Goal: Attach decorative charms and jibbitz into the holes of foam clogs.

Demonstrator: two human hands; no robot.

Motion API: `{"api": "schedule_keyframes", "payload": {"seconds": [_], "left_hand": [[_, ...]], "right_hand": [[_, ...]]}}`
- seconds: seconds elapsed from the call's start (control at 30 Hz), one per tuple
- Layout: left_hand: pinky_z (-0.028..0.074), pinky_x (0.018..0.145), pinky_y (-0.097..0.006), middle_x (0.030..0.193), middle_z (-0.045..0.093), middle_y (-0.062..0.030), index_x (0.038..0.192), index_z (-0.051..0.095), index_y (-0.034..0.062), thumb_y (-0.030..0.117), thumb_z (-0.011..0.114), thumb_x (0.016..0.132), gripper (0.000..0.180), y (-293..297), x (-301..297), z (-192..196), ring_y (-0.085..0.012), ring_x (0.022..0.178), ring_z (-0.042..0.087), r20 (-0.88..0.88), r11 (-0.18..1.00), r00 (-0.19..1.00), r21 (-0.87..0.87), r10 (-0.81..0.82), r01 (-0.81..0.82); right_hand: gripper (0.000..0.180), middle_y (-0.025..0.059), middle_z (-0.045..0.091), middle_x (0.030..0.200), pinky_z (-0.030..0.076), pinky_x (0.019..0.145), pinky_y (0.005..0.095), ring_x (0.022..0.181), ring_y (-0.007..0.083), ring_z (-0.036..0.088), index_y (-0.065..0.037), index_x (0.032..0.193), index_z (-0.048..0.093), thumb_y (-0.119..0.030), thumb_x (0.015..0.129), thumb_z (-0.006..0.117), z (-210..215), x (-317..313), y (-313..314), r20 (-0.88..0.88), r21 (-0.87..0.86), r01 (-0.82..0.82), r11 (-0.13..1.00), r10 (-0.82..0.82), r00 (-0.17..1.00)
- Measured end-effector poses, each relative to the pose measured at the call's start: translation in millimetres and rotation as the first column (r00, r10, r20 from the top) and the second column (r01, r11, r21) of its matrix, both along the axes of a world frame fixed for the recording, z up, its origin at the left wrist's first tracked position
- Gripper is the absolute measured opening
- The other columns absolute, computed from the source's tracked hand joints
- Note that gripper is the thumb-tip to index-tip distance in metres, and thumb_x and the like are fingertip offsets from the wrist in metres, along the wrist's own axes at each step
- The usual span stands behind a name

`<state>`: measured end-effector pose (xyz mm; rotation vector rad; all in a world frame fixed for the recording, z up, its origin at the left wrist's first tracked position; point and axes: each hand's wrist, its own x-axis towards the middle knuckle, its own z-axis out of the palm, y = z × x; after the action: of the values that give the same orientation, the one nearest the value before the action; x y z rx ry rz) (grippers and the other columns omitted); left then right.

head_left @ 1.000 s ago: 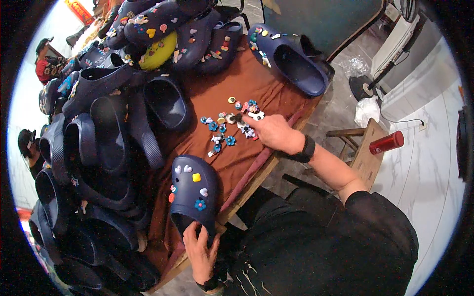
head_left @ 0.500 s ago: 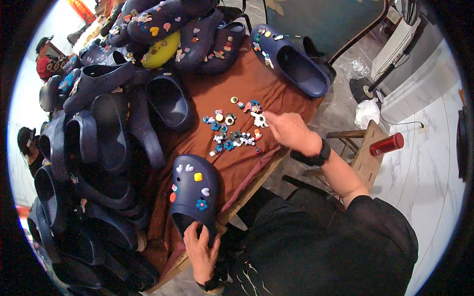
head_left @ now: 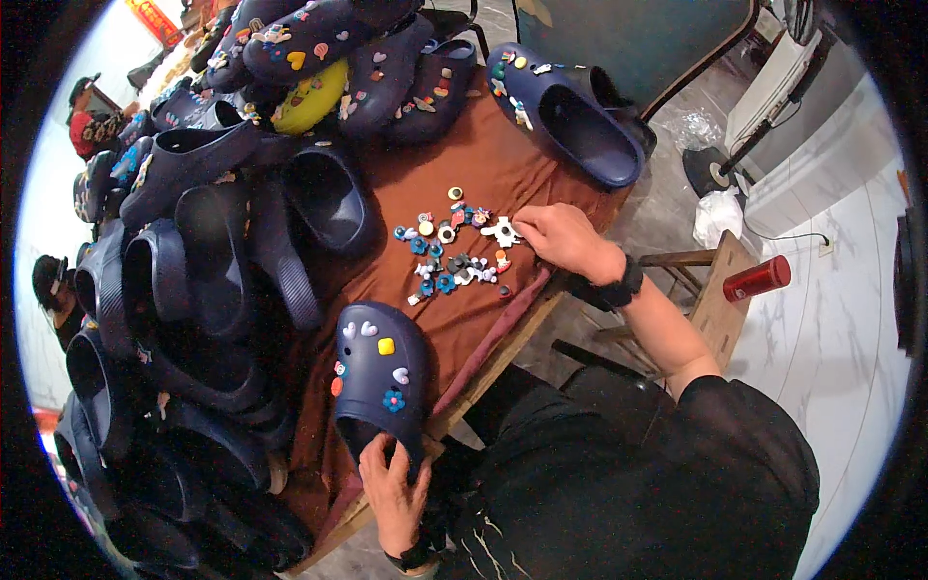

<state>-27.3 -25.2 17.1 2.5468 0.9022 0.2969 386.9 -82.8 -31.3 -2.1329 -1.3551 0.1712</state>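
Left hand (head_left: 391, 493) grips navy clog (head_left: 380, 382); right hand (head_left: 561, 237) picks among charms (head_left: 454, 253).

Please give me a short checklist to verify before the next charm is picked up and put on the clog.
1. Left hand holds the navy clog at its heel end: ok.
2. Clog lies top side up on the brown cloth: ok.
3. Right hand reaches the pile of small charms: ok.
4. Charm already in the right grip: cannot tell.
5. Free holes left on the clog top: cannot tell.
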Motion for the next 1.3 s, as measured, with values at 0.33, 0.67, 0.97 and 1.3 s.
{"api": "schedule_keyframes", "payload": {"seconds": [0.33, 0.67, 0.97, 1.3], "left_hand": [[0.038, 0.104, -0.048, 0.136, 0.046, -0.0260, 0.119, 0.057, -0.0006, 0.009, 0.077, 0.074, 0.050, 2, -6, -1, -0.0450, 0.123, 0.046, -0.050, 0.995, 0.999, -0.102, -0.018, 0.013], [0.042, 0.097, -0.046, 0.126, 0.053, -0.0197, 0.117, 0.061, 0.0024, 0.006, 0.079, 0.070, 0.050, -2, 2, -1, -0.0388, 0.114, 0.051, 0.002, 1.000, 1.000, 0.010, -0.004, 0.004], [0.041, 0.098, -0.046, 0.127, 0.052, -0.0198, 0.115, 0.061, 0.0027, 0.005, 0.079, 0.070, 0.049, -3, -1, -5, -0.0395, 0.115, 0.050, -0.021, 1.000, 1.000, -0.005, 0.010, -0.010], [0.035, 0.111, -0.046, 0.155, 0.029, -0.0211, 0.146, 0.042, 0.0158, -0.002, 0.073, 0.084, 0.072, 47, -61, -52, -0.0387, 0.140, 0.035, 0.022, 0.975, 0.977, -0.074, -0.210, 0.211]], "right_hand": [[0.018, -0.0082, 0.044, 0.070, 0.031, 0.052, 0.0183, 0.059, 0.0013, 0.038, -0.010, 0.100, 0.060, -0.026, 0.101, 0.054, -10, -32, -89, -0.969, 0.193, 0.456, 0.869, 0.098, 0.225], [0.018, 0.0151, 0.070, 0.082, 0.052, 0.063, 0.0361, 0.069, 0.0296, 0.066, -0.009, 0.109, 0.066, -0.020, 0.096, 0.060, -19, -76, -67, -0.277, 0.329, 0.273, 0.904, -0.184, 0.943], [0.015, 0.0093, 0.066, 0.080, 0.048, 0.059, 0.0345, 0.065, 0.0245, 0.063, -0.008, 0.102, 0.066, -0.021, 0.097, 0.059, -29, -67, -93, -0.246, 0.111, 0.180, 0.977, -0.149, 0.958], [0.024, 0.0155, 0.063, 0.095, 0.057, 0.073, 0.0382, 0.086, 0.0278, 0.064, 0.007, 0.105, 0.055, -0.002, 0.098, 0.035, -177, -56, -112, -0.936, -0.247, 0.880, 0.406, 0.135, -0.325]]}}
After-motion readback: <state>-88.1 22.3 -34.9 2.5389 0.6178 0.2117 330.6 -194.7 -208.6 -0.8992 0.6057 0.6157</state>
